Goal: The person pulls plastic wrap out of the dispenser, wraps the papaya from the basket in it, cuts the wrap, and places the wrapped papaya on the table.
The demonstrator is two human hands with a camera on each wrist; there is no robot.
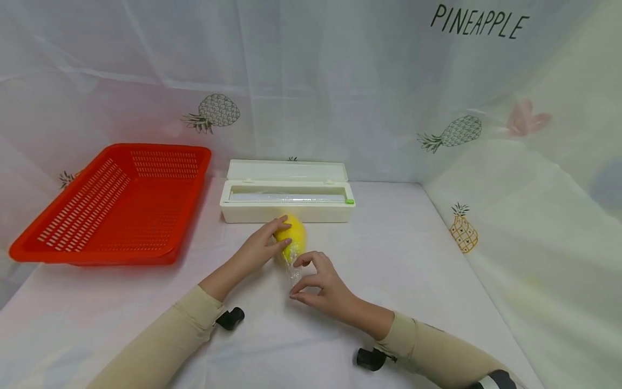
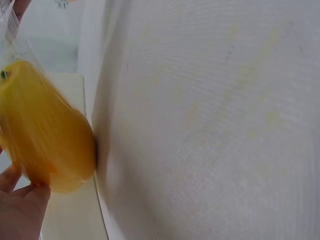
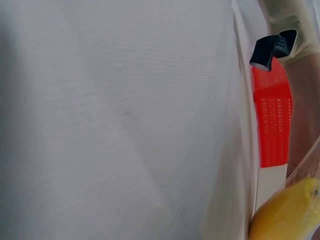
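A yellow fruit (image 1: 296,233), mango-like with a small green spot at its stem end, lies in clear plastic wrap (image 1: 292,272) on the white cloth. My left hand (image 1: 256,249) holds it from the left, fingers over its far part and thumb nearer me. At the near end, the wrap narrows into a loose, crinkled tail. My right hand (image 1: 326,285) pinches the end of that tail with thumb and a finger, the index finger bent above. In the left wrist view the wrap stretches up from the fruit (image 2: 47,130); the right wrist view shows only part of the fruit (image 3: 285,215).
Right behind the fruit stands a white wrap dispenser box (image 1: 286,213), lid raised, with a roll inside and a green piece at its right end. A red perforated basket (image 1: 128,216) sits at the left. Pineapple-printed cloth hangs behind and to the right.
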